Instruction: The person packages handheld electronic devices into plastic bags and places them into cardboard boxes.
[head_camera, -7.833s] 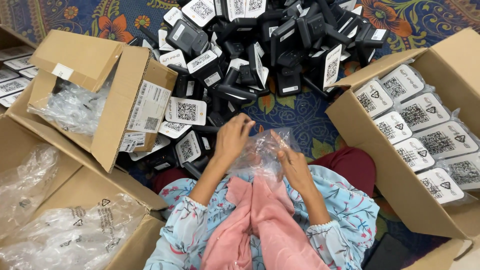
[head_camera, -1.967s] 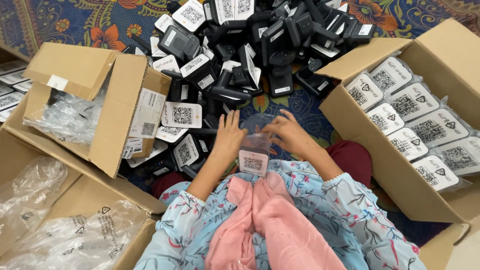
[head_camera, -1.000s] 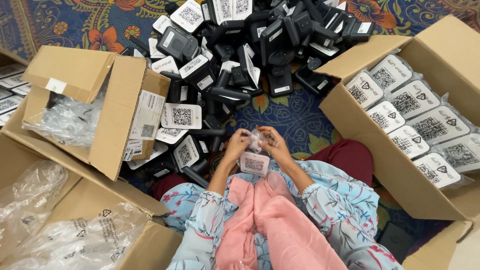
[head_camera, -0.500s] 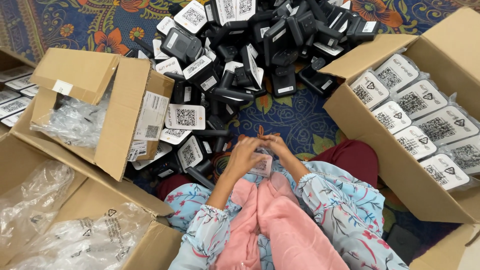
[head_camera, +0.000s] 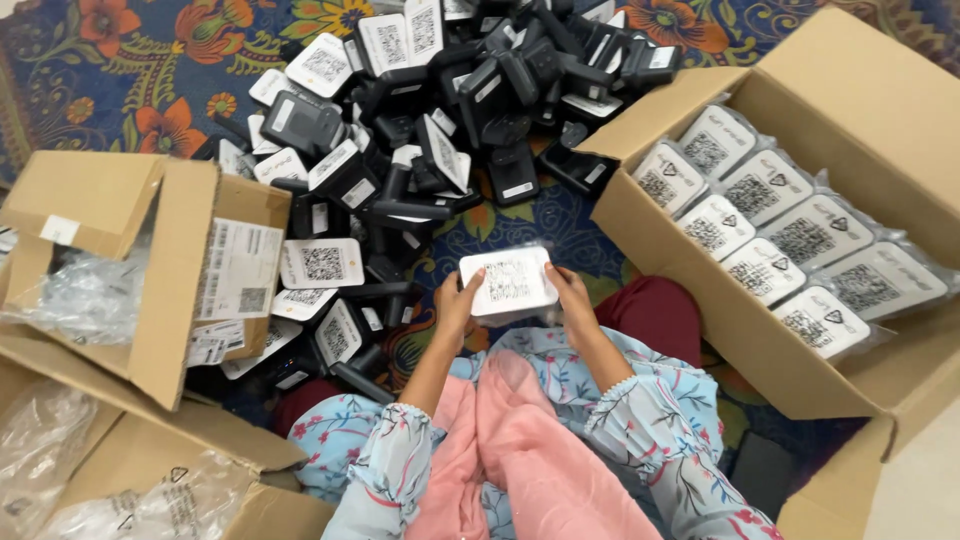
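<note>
**Bagged device held over the lap**

The left hand (head_camera: 458, 303) and right hand (head_camera: 572, 295) each grip a side of the bagged white-labelled device (head_camera: 508, 281), held above the lap between the two. The clear wrap looks slippery, so it could slide free, though glare makes the seal hard to judge. A pile of black devices (head_camera: 450, 120) crowds the patterned carpet (head_camera: 120, 70); the cardboard box (head_camera: 800, 330) at right holds wrapped units, and the bag-filled box (head_camera: 110, 290) sits left.

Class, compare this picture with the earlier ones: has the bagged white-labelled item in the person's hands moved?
Yes. The bagged item has risen from the lap toward the black pile, label now facing up, held between left hand and right hand.
</note>
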